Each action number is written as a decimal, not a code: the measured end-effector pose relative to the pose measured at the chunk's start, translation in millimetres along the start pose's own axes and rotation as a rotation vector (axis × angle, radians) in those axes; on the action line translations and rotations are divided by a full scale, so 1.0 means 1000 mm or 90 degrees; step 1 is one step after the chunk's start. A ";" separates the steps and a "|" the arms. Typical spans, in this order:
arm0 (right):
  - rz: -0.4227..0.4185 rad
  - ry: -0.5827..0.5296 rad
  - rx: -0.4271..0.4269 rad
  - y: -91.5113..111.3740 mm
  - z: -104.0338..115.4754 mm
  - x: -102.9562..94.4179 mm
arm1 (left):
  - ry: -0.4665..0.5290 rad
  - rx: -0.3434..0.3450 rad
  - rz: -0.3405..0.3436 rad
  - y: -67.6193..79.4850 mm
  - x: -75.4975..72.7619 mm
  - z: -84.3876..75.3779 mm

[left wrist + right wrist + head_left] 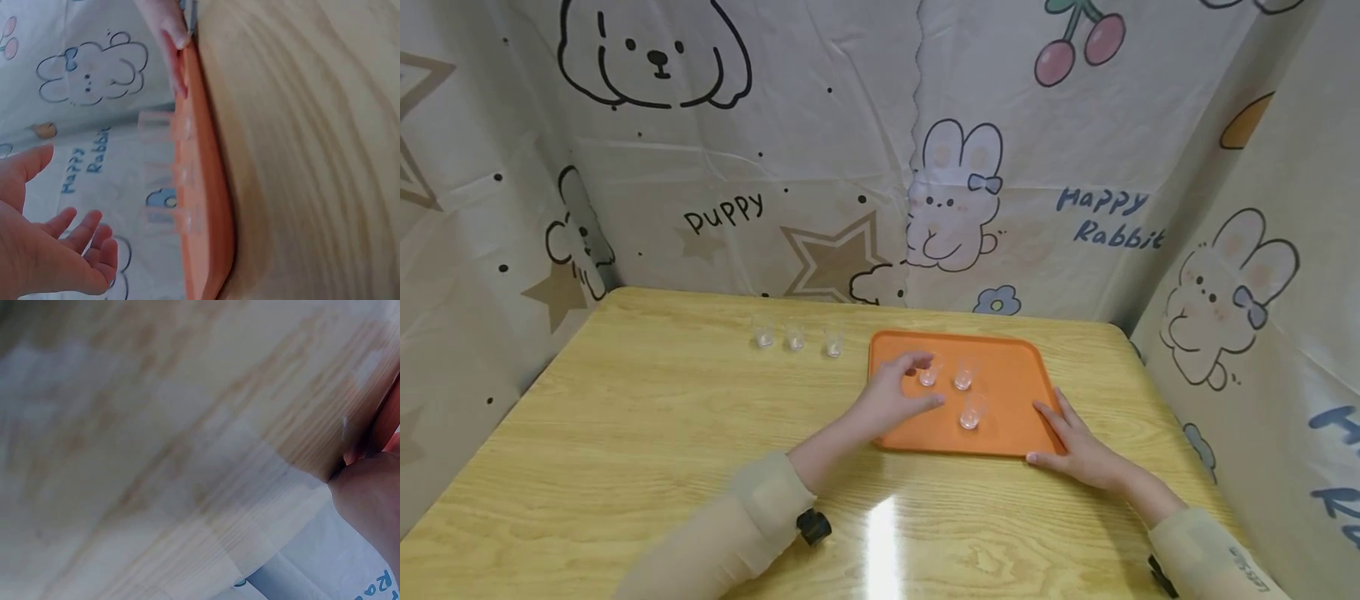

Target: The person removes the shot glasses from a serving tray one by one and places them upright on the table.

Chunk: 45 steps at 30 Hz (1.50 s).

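Observation:
On an orange tray (1007, 408) stand three small clear cups: a left one (928, 377), a back one (962, 380) and a front one (970, 419). My left hand (895, 396) hovers over the tray's left part, thumb and fingers spread around the left cup in the head view. From the left wrist, that hand (56, 244) shows relaxed fingers apart from the cups, with nothing in them. My right hand (1086, 450) holds the tray's front right corner, thumb at the front rim and fingers over the right side. Its fingers are mostly hidden in the right wrist view.
Three more clear cups stand in a row left of the tray on the wooden table (647, 417): one at the left (763, 337), one in the middle (795, 338), one at the right (833, 345). A printed cloth (820, 150) hangs behind and at both sides.

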State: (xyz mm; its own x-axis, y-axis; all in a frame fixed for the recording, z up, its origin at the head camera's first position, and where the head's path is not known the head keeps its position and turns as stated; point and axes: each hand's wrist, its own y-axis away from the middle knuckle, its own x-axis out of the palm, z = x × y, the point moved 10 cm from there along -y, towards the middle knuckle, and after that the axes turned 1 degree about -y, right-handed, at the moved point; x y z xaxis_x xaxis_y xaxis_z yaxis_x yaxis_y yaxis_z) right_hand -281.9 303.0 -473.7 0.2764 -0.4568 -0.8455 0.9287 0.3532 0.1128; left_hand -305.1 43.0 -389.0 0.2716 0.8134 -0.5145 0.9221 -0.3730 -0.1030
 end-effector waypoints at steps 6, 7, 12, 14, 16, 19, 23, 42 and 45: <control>-0.004 0.002 -0.002 0.000 0.001 -0.001 | 0.036 -0.008 0.043 -0.007 0.039 0.000; -0.003 0.001 0.002 -0.001 0.000 -0.001 | 0.045 -0.016 0.044 -0.008 0.043 0.002; 0.006 -0.005 0.018 -0.001 -0.003 0.002 | 0.084 -0.048 0.040 -0.013 0.060 0.010; 0.008 -0.007 0.021 -0.001 -0.003 0.002 | 0.100 -0.059 0.040 -0.016 0.065 0.013; 0.008 -0.007 0.021 0.000 -0.003 0.002 | 0.108 -0.067 0.041 -0.018 0.070 0.016; 0.008 -0.006 0.020 0.000 -0.003 0.001 | 0.111 -0.077 0.052 -0.021 0.078 0.019; 0.009 -0.009 0.018 0.000 -0.001 0.001 | 0.105 -0.082 0.065 -0.023 0.084 0.021; 0.003 0.002 0.005 0.000 0.003 0.000 | 0.050 -0.094 0.035 -0.026 0.078 0.023; 0.002 0.001 0.002 0.000 0.003 0.000 | 0.048 -0.089 0.040 -0.023 0.073 0.022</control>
State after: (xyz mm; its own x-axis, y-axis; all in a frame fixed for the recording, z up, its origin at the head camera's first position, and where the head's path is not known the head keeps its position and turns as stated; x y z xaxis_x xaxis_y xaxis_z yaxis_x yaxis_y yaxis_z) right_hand -280.9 300.5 -471.9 0.2795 -0.4536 -0.8462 0.9283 0.3529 0.1174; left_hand -313.0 101.2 -442.9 0.3447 0.8237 -0.4502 0.9307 -0.3623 0.0496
